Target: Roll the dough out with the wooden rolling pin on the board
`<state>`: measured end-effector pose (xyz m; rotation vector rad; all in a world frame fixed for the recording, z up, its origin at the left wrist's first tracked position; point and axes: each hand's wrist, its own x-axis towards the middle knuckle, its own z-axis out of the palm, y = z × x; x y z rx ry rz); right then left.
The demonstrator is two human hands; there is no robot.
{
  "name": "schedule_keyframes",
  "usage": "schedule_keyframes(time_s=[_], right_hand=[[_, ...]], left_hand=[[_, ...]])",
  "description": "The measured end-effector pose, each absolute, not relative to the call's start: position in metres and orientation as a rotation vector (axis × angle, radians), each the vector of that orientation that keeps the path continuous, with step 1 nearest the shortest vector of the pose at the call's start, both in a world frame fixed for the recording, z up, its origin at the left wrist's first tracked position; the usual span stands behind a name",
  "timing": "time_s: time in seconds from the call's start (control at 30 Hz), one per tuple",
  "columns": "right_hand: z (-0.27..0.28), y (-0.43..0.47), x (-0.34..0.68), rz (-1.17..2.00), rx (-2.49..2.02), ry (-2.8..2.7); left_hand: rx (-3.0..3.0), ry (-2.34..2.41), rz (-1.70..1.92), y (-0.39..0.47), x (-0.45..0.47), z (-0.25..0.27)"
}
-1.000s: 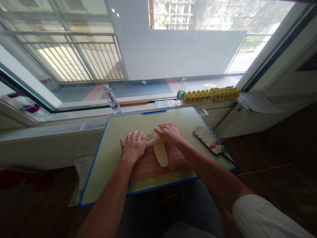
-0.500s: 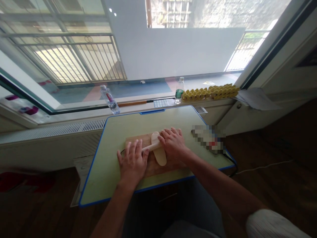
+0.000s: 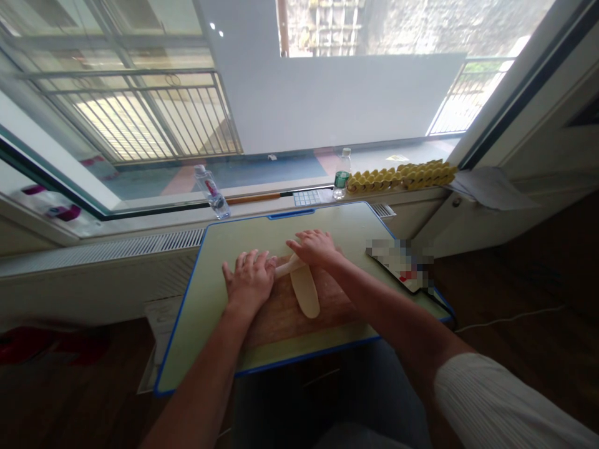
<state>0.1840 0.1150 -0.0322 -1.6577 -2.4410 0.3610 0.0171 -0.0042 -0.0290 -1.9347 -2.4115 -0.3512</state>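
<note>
A pale rolling pin lies across a long, flat oval of dough on a wooden board. The left end of the pin is under the palm of my left hand, whose fingers are spread and stretched forward. My right hand lies over the other end, with its fingers extended past the pin and its palm on it. Both hands hide much of the pin, and the far tip of the dough is covered.
The board rests on a light green folding table with a blue edge. A pixelated object lies at the right of the table. On the sill stand a clear bottle, a green-labelled bottle and stacked yellow egg trays.
Both hands and the rolling pin have moved away from me along the dough, uncovering more of its near part. The view has shifted slightly.
</note>
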Motion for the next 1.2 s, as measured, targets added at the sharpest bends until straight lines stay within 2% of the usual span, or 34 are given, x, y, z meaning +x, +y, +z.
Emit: schedule_keyframes(time_s=[0.27,0.5,0.67,1.03,1.2], right_hand=[[-0.028,0.124,0.178,0.389,-1.685,-2.436],[-0.030,0.058,0.208,0.121,-1.516,-2.493],[-0.033,0.031,0.220,0.077,-1.494,-2.471],[-0.033,0.120,0.187,0.414,-1.649,-2.425],[-0.032,0.142,0.180,0.422,-1.689,-2.384]], left_hand=[[-1.914,-2.468,-0.374,0.013,0.014,-0.027],[-2.009,-2.326,-0.330,-0.041,0.028,-0.045],[-2.028,-2.226,-0.405,-0.058,0.029,-0.058],[-2.037,-2.439,-0.272,0.024,0.014,-0.027],[-2.052,-2.549,-0.277,0.047,0.009,-0.023]])
